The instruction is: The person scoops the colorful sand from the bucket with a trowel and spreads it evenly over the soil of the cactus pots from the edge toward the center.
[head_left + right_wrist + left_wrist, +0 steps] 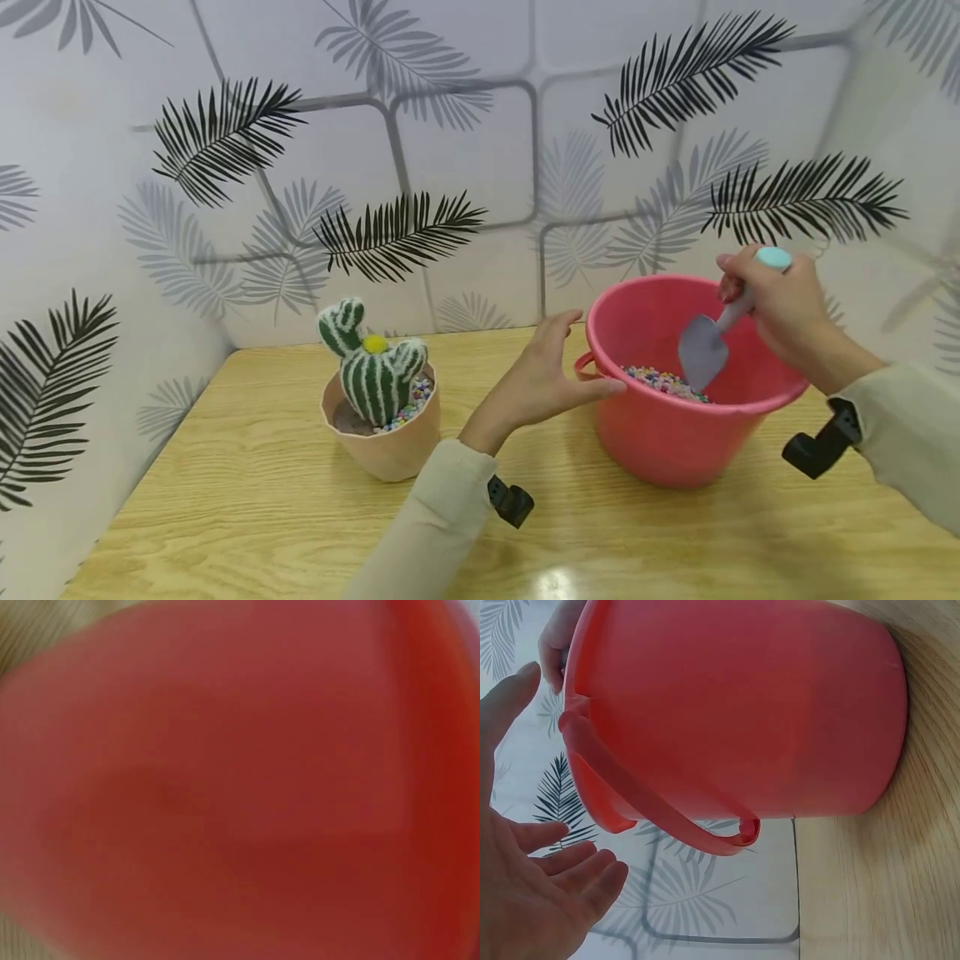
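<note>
Bucket [667, 450], pink-red and upright, stands on the right part of the wood-grain surface [262, 525], near the back edge where the surface meets the leaf-patterned wall [480, 158]. Its wide mouth faces up, leaving room inside above the coloured pebbles [663, 382] that show along the near inner side. The surface's left edge runs slanting along the side wall, and a peach pot [393, 457] sits well in from it, close to the back. Between pot and bucket lies a broad strip of wood, crossed by the left forearm; more wood stretches in front of both. The pot holds a green-and-white cactus [375, 387] with a yellow top and small coloured pebbles at its right side.

Left hand [536, 375] is beside the bucket's left rim, palm turned toward it, thumb and fingers spread apart and holding nothing. In the left wrist view a gap shows between the thumb tip and the rim, with the bucket's looped handle [652, 802] hanging on that side.

Right hand [783, 300] is over the right part of the bucket's mouth, the forearm coming in from the right — its fingers are clamped round the grip of a small trowel [705, 354]. The pale blue end pokes up above the fist. The grey blade slants down inside the bucket, tip close to the pebbles; whether it touches them I cannot tell.
</note>
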`<state>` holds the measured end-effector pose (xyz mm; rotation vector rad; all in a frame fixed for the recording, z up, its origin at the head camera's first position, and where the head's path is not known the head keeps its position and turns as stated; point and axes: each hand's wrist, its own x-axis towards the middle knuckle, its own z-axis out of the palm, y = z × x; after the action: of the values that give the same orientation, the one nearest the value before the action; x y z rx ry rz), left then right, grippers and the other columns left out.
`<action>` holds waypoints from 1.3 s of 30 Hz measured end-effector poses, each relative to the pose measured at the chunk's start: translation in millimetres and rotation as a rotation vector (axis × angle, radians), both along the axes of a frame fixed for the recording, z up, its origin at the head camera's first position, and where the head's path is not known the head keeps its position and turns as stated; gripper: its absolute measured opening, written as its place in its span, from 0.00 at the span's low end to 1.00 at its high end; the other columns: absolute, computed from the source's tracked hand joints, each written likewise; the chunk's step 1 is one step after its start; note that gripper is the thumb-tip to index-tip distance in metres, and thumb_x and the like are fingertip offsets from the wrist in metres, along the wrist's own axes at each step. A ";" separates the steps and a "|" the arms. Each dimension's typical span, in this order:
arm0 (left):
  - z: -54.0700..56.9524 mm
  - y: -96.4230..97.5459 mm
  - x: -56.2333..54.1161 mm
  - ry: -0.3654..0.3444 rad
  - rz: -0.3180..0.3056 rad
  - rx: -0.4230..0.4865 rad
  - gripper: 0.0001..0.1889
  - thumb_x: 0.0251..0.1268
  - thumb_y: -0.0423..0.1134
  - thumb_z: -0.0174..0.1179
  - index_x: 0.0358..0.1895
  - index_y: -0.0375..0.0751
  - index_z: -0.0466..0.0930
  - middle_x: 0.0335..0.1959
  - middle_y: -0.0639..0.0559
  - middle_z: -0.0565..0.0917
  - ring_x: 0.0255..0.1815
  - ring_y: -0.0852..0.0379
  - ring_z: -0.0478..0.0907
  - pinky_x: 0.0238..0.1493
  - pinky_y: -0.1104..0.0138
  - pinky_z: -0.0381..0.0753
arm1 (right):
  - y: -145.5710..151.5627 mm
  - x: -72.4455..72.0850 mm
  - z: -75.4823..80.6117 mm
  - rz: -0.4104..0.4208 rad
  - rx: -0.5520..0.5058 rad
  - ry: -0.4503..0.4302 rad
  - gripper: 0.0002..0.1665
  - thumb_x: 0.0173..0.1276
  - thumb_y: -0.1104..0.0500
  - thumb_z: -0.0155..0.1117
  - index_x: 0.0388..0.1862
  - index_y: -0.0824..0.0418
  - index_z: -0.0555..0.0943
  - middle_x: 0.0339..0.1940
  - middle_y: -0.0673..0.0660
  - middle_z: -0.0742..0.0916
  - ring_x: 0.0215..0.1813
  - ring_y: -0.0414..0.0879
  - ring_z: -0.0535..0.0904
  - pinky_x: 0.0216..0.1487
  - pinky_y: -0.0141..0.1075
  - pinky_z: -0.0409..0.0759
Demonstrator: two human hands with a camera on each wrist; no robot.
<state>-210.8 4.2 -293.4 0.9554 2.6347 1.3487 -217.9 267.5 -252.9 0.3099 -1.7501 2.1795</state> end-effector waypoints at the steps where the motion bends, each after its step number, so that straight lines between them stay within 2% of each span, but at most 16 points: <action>1: -0.2 0.9 -0.6 0.001 -0.007 0.005 0.46 0.49 0.53 0.71 0.71 0.48 0.57 0.69 0.52 0.62 0.67 0.54 0.63 0.63 0.54 0.71 | 1.3 -1.0 -1.3 -0.006 0.046 -0.014 0.17 0.66 0.67 0.60 0.16 0.62 0.76 0.13 0.52 0.78 0.18 0.42 0.75 0.29 0.27 0.77; 3: -0.4 2.7 -1.5 0.000 -0.024 0.021 0.46 0.48 0.52 0.73 0.70 0.49 0.58 0.67 0.51 0.63 0.66 0.55 0.63 0.62 0.55 0.72 | 3.8 -3.3 -3.9 -0.023 0.131 -0.051 0.18 0.66 0.67 0.59 0.15 0.61 0.76 0.12 0.50 0.79 0.17 0.40 0.75 0.27 0.25 0.76; 7: -2.0 6.4 -2.6 -0.002 -0.057 0.064 0.46 0.47 0.48 0.74 0.70 0.47 0.59 0.66 0.48 0.64 0.66 0.56 0.62 0.62 0.60 0.72 | 7.3 -6.3 -9.0 -0.105 0.394 -0.166 0.22 0.69 0.61 0.56 0.12 0.54 0.75 0.11 0.45 0.77 0.12 0.40 0.73 0.28 0.25 0.72; 11: -6.6 11.6 -3.4 -0.036 -0.082 0.141 0.49 0.46 0.44 0.75 0.71 0.44 0.56 0.67 0.45 0.61 0.65 0.56 0.63 0.53 0.69 0.78 | 8.3 -6.9 -15.0 -0.174 0.622 -0.260 0.24 0.70 0.54 0.54 0.10 0.50 0.73 0.10 0.42 0.76 0.10 0.42 0.71 0.31 0.27 0.68; 14: -11.4 15.9 -3.7 -0.082 -0.108 0.215 0.50 0.47 0.40 0.75 0.72 0.43 0.53 0.68 0.44 0.59 0.62 0.55 0.65 0.43 0.74 0.81 | 7.6 -7.5 -17.8 -0.176 0.695 -0.309 0.23 0.69 0.49 0.56 0.12 0.49 0.74 0.12 0.41 0.77 0.17 0.40 0.73 0.32 0.27 0.70; 18: -15.7 19.6 -3.8 -0.106 -0.124 0.267 0.51 0.47 0.38 0.75 0.73 0.44 0.50 0.67 0.43 0.59 0.57 0.58 0.69 0.40 0.74 0.82 | 5.9 -9.9 -18.6 -0.128 0.794 -0.382 0.18 0.68 0.47 0.58 0.17 0.47 0.79 0.15 0.40 0.79 0.28 0.37 0.75 0.34 0.28 0.73; 22: -17.0 20.7 -4.8 -0.101 -0.130 0.273 0.51 0.47 0.38 0.75 0.73 0.45 0.50 0.65 0.47 0.61 0.56 0.61 0.69 0.41 0.74 0.82 | 5.4 -10.6 -17.9 -0.056 0.822 -0.442 0.16 0.67 0.48 0.58 0.20 0.48 0.81 0.13 0.43 0.81 0.31 0.35 0.77 0.35 0.28 0.75; 28: -16.0 22.0 -5.8 -0.098 -0.148 0.238 0.50 0.49 0.42 0.74 0.73 0.50 0.50 0.66 0.52 0.62 0.60 0.60 0.68 0.42 0.74 0.81 | 3.1 -7.9 -14.7 0.024 0.841 -0.460 0.23 0.70 0.44 0.55 0.21 0.56 0.81 0.10 0.49 0.80 0.32 0.38 0.79 0.38 0.28 0.77; 34: -15.0 23.0 -5.5 -0.082 -0.128 0.200 0.51 0.49 0.45 0.73 0.75 0.53 0.48 0.67 0.52 0.63 0.63 0.56 0.68 0.43 0.74 0.81 | -7.8 -2.8 -11.5 0.128 0.758 -0.470 0.28 0.71 0.42 0.54 0.15 0.57 0.78 0.08 0.50 0.76 0.28 0.43 0.79 0.40 0.30 0.77; 39: -16.1 23.6 -5.4 -0.070 -0.122 0.192 0.51 0.49 0.46 0.74 0.75 0.53 0.49 0.67 0.50 0.64 0.63 0.55 0.69 0.43 0.74 0.81 | -17.5 2.1 -11.4 0.145 0.710 -0.442 0.28 0.72 0.43 0.52 0.16 0.56 0.80 0.09 0.50 0.77 0.28 0.41 0.78 0.38 0.29 0.80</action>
<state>-216.2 27.8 -309.6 1.0490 2.3883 1.5953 -215.8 250.0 -264.4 0.1143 -2.8033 1.7148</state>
